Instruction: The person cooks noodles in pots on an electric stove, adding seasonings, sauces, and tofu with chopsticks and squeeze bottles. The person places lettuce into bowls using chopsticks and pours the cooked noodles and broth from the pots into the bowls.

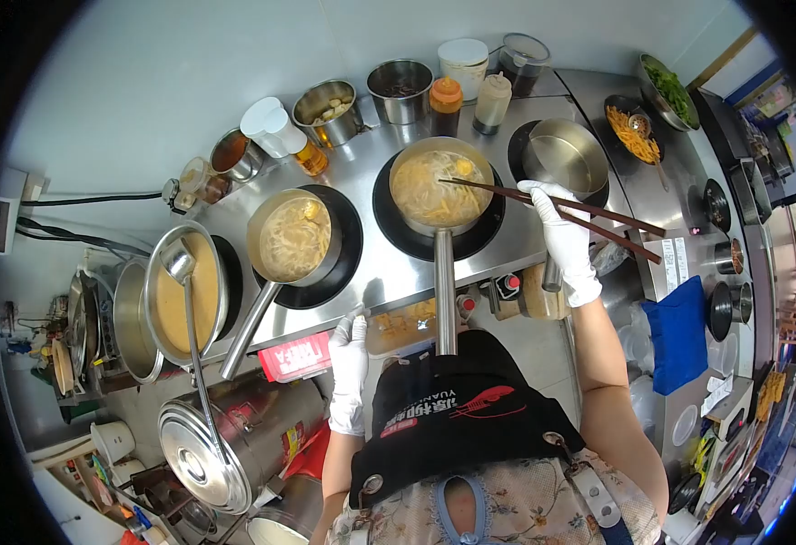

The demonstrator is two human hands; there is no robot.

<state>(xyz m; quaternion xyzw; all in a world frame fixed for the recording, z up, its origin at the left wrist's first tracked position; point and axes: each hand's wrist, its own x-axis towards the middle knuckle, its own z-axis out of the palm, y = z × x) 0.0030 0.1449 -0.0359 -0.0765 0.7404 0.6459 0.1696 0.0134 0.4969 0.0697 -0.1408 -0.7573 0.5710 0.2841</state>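
My right hand (563, 236), in a white glove, is closed around a pair of long dark chopsticks (507, 191). Their tips reach into the middle saucepan (444, 238), where noodles (430, 191) and a yellow piece sit in bubbling broth. White-gloved too, my left hand (350, 359) is by the front edge of the steel counter, fingers slightly apart and nothing visible in them. Up and left of it, a second saucepan (275, 292) also contains noodles in broth, its handle pointing toward me. At the right, a third pan (588, 150) holds clear liquid; its handle passes beside my right hand.
Far left, a ladle (189, 304) rests in a pot of tan liquid (200, 282). Sauce bottles (446, 100) and steel containers (328, 123) line the back wall. Shredded orange food (629, 136) and greens (668, 91) stand at right. A large lidded steel pot (202, 454) is below left.
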